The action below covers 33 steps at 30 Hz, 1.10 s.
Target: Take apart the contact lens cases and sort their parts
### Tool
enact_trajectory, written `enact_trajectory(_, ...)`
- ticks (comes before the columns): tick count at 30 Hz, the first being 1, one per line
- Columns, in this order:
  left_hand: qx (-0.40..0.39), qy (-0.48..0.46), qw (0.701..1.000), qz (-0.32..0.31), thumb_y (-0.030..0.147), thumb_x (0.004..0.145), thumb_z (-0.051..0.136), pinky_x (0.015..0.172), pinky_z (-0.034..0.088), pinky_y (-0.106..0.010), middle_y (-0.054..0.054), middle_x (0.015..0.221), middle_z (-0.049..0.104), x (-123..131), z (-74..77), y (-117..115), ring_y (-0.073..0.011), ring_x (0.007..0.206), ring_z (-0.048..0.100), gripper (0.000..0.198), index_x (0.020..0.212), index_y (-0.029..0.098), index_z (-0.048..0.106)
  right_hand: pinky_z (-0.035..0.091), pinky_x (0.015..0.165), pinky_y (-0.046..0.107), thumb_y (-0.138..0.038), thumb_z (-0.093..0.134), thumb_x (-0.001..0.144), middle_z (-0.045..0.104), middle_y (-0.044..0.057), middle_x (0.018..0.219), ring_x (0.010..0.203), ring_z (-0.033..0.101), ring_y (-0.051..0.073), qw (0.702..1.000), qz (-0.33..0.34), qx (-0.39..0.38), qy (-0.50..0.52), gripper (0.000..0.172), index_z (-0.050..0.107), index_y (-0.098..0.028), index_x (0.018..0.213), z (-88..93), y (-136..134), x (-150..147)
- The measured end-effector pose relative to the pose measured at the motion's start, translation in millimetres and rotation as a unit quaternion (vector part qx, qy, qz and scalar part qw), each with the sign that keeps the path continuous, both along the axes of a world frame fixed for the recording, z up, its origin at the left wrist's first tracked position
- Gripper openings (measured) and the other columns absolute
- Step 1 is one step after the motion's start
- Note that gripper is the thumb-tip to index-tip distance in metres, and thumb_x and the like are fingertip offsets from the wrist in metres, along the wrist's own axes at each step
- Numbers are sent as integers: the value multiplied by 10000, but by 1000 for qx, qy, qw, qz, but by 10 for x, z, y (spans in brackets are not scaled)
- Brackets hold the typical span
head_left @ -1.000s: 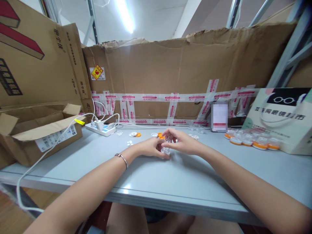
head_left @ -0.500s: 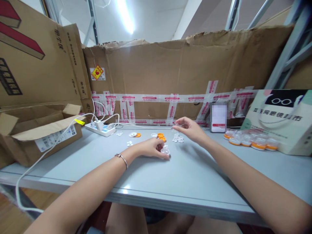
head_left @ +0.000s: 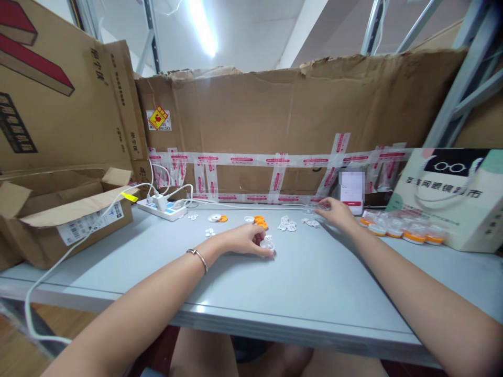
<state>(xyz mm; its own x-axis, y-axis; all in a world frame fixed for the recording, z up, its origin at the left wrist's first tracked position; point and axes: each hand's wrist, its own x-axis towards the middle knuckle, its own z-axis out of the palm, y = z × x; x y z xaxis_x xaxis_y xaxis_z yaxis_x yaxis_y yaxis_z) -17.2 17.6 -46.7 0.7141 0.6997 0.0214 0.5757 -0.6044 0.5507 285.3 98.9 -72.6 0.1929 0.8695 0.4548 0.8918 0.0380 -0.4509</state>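
My left hand (head_left: pixel 251 240) is closed on a small clear plastic part (head_left: pixel 268 244) with a white piece on top, held low at the table. My right hand (head_left: pixel 337 213) reaches toward the back of the table, its fingertips pinched on a clear plastic piece (head_left: pixel 324 207). Beside those fingertips lie other clear pieces (head_left: pixel 308 211), and white-and-clear parts (head_left: pixel 311 223) sit just in front. Left of them is a cluster of white parts (head_left: pixel 287 224). Orange rings (head_left: pixel 261 222) and a white ring (head_left: pixel 249 219) lie behind my left hand.
Further left are a white disc (head_left: pixel 214 218) with an orange ring (head_left: pixel 223 219) and small white bits (head_left: pixel 210 232). A power strip (head_left: pixel 165 210), an open carton (head_left: pixel 90 209), a phone (head_left: pixel 351 191), orange-based clear cases (head_left: pixel 414 234) and a paper bag (head_left: pixel 448 204) stand around.
My right hand has moved right, from above the white cluster to the clear pieces near the phone, uncovering the parts there. My left hand keeps its hold in nearly the same place.
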Motion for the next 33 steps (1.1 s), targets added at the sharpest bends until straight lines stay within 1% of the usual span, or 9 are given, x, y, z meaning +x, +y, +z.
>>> enact_trajectory(6,3,4,1000,2,561,593,575,521,313,-212,17,682,477,3,-1,9,-100,596,427,425,708,167,468,415,754,310,-236,580,665,591,148,909,844,562,232,999,-8,-3,-46,259,579,-108,890,-118,69,19)
enact_trajectory(13,-4,7,1000,2,552,595,569,531,309,-212,16,698,469,7,21,-14,-100,606,422,420,723,165,466,415,745,301,-180,588,647,555,124,885,816,549,218,998,-30,12,-49,319,526,-96,949,-167,126,13)
enact_trajectory(21,-2,9,1000,3,543,595,577,529,313,-211,16,703,477,8,27,-15,-103,607,431,415,737,170,464,420,689,273,-138,581,628,526,101,857,733,540,183,999,-34,15,-35,284,470,-122,889,-214,131,-12)
enact_trajectory(25,0,9,1000,3,552,593,578,531,316,-210,17,701,477,4,20,-10,-102,608,434,425,739,170,464,415,689,278,-134,566,631,517,99,849,766,530,194,998,-45,19,-27,290,439,-129,892,-177,107,-30)
enact_trajectory(28,3,8,1000,0,558,598,573,533,316,-211,22,694,477,0,9,-2,-101,606,429,423,740,175,463,402,727,300,-172,558,644,506,111,887,834,510,213,997,-49,52,-12,271,426,-143,879,-67,34,-112)
enact_trajectory(29,4,6,1000,-1,555,599,574,532,315,-211,23,694,476,-1,5,1,-101,606,428,419,740,176,462,398,731,305,-196,556,651,508,102,883,837,506,212,997,-39,63,0,243,429,-157,854,-16,-10,-168)
enact_trajectory(31,5,2,1000,-5,548,602,578,530,314,-210,22,696,478,-2,-1,4,-100,606,428,414,741,176,460,401,700,306,-262,551,671,523,67,820,781,510,196,997,14,61,35,180,438,-184,788,97,-130,-327)
enact_trajectory(32,5,0,1000,-6,545,605,579,528,314,-209,21,697,479,-2,-4,6,-100,604,429,412,742,175,461,402,671,302,-301,546,682,530,47,771,730,510,181,996,57,37,57,164,444,-192,751,153,-205,-427)
enact_trajectory(33,6,-2,1000,-8,541,608,581,526,314,-208,20,696,480,-2,-6,7,-99,602,429,409,743,173,462,402,636,292,-343,534,696,535,31,729,682,505,166,990,118,4,75,171,453,-196,732,204,-288,-535)
